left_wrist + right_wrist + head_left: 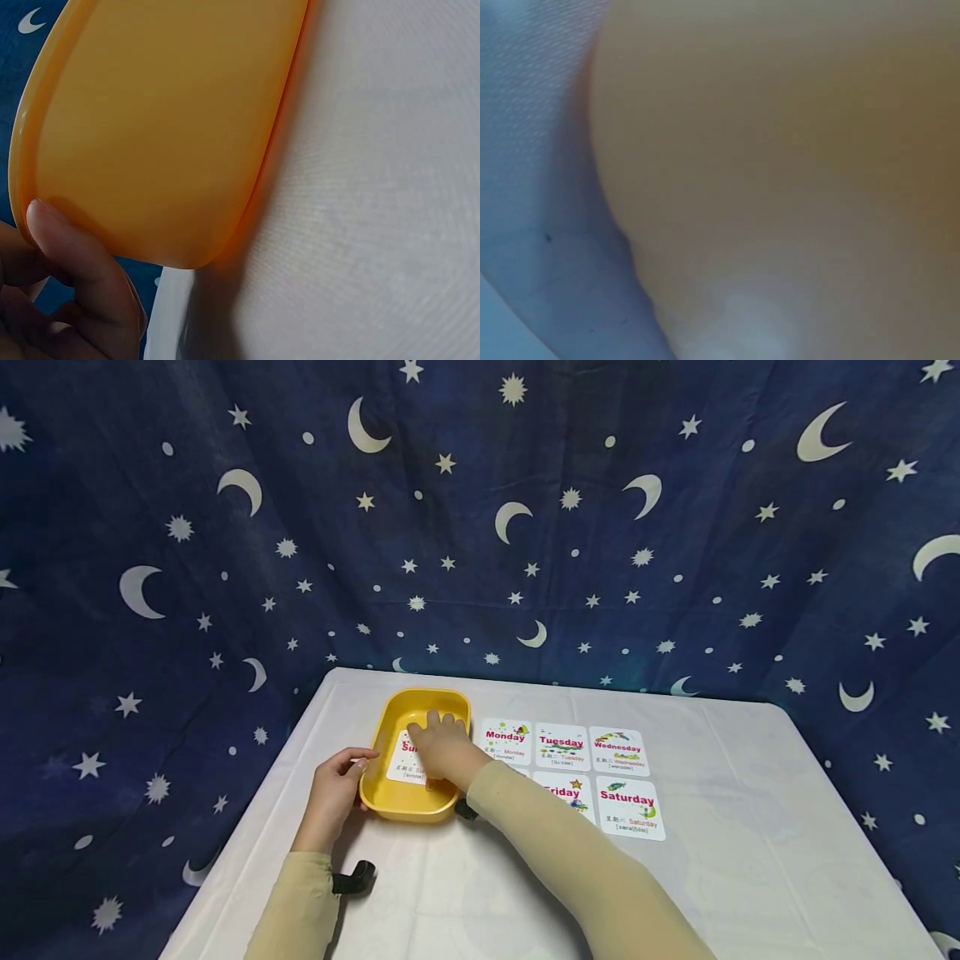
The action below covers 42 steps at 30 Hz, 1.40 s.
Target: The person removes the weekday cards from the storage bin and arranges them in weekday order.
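Note:
A yellow plastic tray stands on the white-covered table. In it lies a white card with red lettering that starts "Su", its right part covered by my right hand. My left hand holds the tray's left rim; the left wrist view shows the thumb over the rim and fingers outside it. Inside the tray, my right hand is over the card with its fingertips at the card's upper right. Whether these fingers pinch the card is hidden; the right wrist view is blurred.
Right of the tray lie day cards in two rows: Monday, Tuesday and Wednesday above, Friday and Saturday below. My right forearm partly covers the lower row. A dark blue star-and-moon curtain hangs behind the table.

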Tool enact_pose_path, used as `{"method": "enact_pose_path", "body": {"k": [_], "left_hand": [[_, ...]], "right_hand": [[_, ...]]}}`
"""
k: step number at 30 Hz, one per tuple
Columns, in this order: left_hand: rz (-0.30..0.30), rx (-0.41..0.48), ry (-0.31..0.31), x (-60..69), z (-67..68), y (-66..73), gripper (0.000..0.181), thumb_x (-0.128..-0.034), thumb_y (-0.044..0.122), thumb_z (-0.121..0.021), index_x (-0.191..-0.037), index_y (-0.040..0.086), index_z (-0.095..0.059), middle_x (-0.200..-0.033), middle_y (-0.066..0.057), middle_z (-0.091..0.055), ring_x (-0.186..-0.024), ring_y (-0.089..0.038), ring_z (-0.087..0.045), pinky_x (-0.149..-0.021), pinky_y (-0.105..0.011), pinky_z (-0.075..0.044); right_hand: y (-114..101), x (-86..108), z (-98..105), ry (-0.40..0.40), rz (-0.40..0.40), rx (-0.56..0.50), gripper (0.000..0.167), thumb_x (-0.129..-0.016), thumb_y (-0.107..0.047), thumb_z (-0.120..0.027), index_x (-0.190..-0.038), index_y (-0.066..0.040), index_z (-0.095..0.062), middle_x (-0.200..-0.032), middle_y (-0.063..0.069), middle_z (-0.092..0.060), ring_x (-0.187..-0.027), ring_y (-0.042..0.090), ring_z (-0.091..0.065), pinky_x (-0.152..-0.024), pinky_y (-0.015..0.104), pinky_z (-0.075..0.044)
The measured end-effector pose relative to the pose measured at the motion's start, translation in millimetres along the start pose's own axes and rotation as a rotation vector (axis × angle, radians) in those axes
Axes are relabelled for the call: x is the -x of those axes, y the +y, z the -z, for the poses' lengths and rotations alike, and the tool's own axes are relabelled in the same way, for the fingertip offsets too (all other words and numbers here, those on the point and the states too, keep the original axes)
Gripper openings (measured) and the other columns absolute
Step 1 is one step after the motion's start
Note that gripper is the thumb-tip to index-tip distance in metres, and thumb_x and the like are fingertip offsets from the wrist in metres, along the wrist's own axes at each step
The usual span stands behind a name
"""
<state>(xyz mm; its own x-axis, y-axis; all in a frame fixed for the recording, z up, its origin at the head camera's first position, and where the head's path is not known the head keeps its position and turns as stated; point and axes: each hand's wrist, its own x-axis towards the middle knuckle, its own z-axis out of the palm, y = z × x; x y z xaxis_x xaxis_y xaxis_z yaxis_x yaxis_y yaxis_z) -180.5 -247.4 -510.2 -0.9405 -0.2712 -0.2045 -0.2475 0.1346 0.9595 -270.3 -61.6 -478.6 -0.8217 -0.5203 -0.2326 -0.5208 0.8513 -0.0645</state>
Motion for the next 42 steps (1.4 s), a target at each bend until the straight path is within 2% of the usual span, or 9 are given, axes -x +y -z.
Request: {"method": "enact_pose_path", "body": {"k": [12,19,22,29,42], "left_hand": [[-0.001,-0.008,-0.002,-0.5,-0.3,0.3,0.027,-0.1120,0.011,-0.054,-0.132,0.005,-0.071,-0.093,-0.008,-0.056,-0.054,-0.016,-0.053,-0.049,-0.028,-0.053],[0.006,-0.015,-0.001,-0.9,-0.5,0.1,0.028,-0.1124,0.010,-0.053,-0.133,0.005,-0.071,-0.097,-0.011,-0.057,-0.056,-0.017,-0.055,-0.049,-0.028,-0.053],[0.012,-0.019,0.006,-0.9,-0.3,-0.4,0.027,-0.1124,0.010,-0.053,-0.132,0.006,-0.071,-0.099,-0.013,-0.058,-0.056,-0.017,-0.055,-0.049,-0.028,-0.053],[-0.005,-0.011,0.008,-2.9,-1.1,-1.5,0.027,-0.1118,0.009,-0.053,-0.131,0.005,-0.071,-0.097,-0.012,-0.058,-0.054,-0.015,-0.055,-0.047,-0.027,-0.052],[-0.005,0.006,0.006,-2.2,-1.2,-1.2,0.027,-0.1116,0.009,-0.052,-0.131,0.003,-0.071,-0.098,-0.011,-0.058,-0.055,-0.015,-0.055,-0.047,-0.027,-0.052]], "right_hand": [[3.1,3.3,-3.7,0.059,0.042,0.013,0.097,-0.072,-0.033,-0.101,-0.154,-0.023,-0.050,-0.144,0.010,-0.055,-0.123,0.029,-0.046,-0.111,0.047,-0.044],[4.9,4.9,-7.2,0.086,0.058,-0.001,0.099,-0.073,-0.034,-0.101,-0.156,-0.026,-0.049,-0.146,0.010,-0.053,-0.122,0.029,-0.046,-0.112,0.046,-0.044],[4.9,5.8,-8.8,0.100,0.079,-0.033,0.097,-0.076,-0.027,-0.100,-0.158,-0.026,-0.048,-0.144,0.010,-0.051,-0.120,0.028,-0.048,-0.112,0.044,-0.047],[6.3,5.8,-9.8,0.175,0.099,-0.074,0.076,-0.087,-0.010,-0.085,-0.155,-0.024,-0.054,-0.132,0.007,-0.052,-0.108,0.023,-0.050,-0.099,0.033,-0.052],[9.7,11.6,-10.5,0.257,0.116,-0.201,0.067,-0.087,0.000,-0.082,-0.146,-0.022,-0.062,-0.124,0.001,-0.055,-0.104,0.018,-0.051,-0.097,0.029,-0.053]]}}
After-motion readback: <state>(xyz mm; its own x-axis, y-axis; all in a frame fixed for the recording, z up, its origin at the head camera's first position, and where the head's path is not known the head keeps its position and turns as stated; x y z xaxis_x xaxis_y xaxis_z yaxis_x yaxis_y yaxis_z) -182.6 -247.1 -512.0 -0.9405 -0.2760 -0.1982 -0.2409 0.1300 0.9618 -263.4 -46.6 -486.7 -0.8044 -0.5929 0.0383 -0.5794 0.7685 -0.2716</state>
